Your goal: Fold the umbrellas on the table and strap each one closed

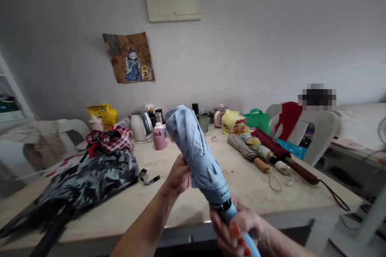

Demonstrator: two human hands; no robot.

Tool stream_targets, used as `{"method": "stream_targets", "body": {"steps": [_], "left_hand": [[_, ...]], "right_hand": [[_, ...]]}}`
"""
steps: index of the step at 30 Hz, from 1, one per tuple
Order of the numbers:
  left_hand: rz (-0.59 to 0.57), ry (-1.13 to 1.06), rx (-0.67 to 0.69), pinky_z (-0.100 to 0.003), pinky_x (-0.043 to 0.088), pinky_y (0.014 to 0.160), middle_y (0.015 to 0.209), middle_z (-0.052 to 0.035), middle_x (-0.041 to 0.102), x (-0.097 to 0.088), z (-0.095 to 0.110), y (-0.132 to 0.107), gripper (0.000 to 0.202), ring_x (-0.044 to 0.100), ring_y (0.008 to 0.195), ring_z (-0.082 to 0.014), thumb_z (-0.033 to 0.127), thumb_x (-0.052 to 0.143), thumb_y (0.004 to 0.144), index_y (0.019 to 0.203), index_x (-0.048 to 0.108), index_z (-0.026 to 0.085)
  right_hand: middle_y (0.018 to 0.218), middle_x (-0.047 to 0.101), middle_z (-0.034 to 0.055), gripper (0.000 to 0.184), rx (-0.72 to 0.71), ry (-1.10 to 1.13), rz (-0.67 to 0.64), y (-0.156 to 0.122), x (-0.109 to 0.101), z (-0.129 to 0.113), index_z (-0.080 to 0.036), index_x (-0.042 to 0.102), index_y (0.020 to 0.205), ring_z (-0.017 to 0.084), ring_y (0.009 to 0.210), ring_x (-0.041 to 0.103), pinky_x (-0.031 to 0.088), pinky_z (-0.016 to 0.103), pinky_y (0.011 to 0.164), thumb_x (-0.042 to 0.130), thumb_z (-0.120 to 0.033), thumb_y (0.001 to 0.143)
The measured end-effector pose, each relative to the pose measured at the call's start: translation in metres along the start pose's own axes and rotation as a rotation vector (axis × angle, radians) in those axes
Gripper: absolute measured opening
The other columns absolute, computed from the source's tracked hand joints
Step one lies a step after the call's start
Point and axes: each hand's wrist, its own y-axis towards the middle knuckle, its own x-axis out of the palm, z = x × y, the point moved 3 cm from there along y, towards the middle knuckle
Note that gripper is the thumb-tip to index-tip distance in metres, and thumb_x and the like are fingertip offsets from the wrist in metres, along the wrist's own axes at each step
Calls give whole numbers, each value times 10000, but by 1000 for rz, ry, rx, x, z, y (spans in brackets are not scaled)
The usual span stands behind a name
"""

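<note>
My left hand [180,176] wraps the blue umbrella [197,152] canopy, right hand [241,231] fingers grip its handle; loose folds at 12 o'clock may unfurl.

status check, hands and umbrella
Left hand gripping folded canopy of blue umbrella. Right hand shut on its handle. Umbrella held tilted above table; nothing blocking.

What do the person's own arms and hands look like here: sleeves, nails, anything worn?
Both forearms are bare, with no sleeves, watch or bracelet in view. The right hand has orange-red painted nails. The left hand shows no rings or gloves; its nails are hidden.
</note>
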Motion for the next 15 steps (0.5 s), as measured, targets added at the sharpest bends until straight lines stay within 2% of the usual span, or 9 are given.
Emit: {"method": "stream_targets", "body": {"steps": [3, 7, 9, 11, 13, 15], "left_hand": [[72, 44, 94, -258, 468, 555, 556, -10, 649, -13, 5, 3, 351, 556, 519, -128, 333, 935, 471, 641, 693, 143], [116, -10, 279, -192, 374, 498, 561, 15, 587, -40, 35, -4, 257, 472, 510, -72, 270, 904, 554, 706, 724, 166], [79, -76, 342, -184, 367, 496, 544, 27, 534, -44, 55, -17, 205, 462, 521, -73, 224, 880, 586, 710, 718, 195], [-39, -91, 342, -186, 356, 474, 536, 25, 491, -36, 72, -34, 146, 435, 504, -74, 234, 841, 653, 682, 699, 210], [-170, -87, 309, -190, 330, 431, 551, 20, 484, -24, 82, -50, 147, 398, 468, -74, 355, 807, 712, 723, 709, 246], [-212, -60, 266, -200, 326, 415, 586, 13, 516, -18, 83, -58, 260, 398, 456, -77, 489, 796, 696, 848, 733, 289]], "right_hand": [[430, 502, -55, 275, 67, -277, 253, -3, -4, -14, -143, 576, 796, 71, 314, 393, 322, 167, 309, 681, -212, 552], [526, 507, -54, 213, 65, -1018, 769, -10, -24, -58, -169, 549, 792, 92, 436, 457, 348, 203, 431, 633, -262, 621], [594, 552, -13, 150, 34, -1443, 1030, -18, -41, -86, -167, 560, 789, 128, 541, 514, 346, 233, 511, 609, -273, 693], [735, 634, 51, 137, -28, -1840, 1270, -27, -58, -110, -164, 595, 851, 184, 702, 575, 334, 266, 592, 597, -243, 739], [799, 659, 78, 91, -34, -1989, 1420, -32, -75, -125, -176, 614, 825, 216, 774, 589, 308, 283, 608, 597, -213, 744], [672, 621, 58, 99, -52, -1802, 1421, -32, -88, -132, -180, 592, 689, 207, 691, 569, 289, 282, 577, 657, -253, 703]]}}
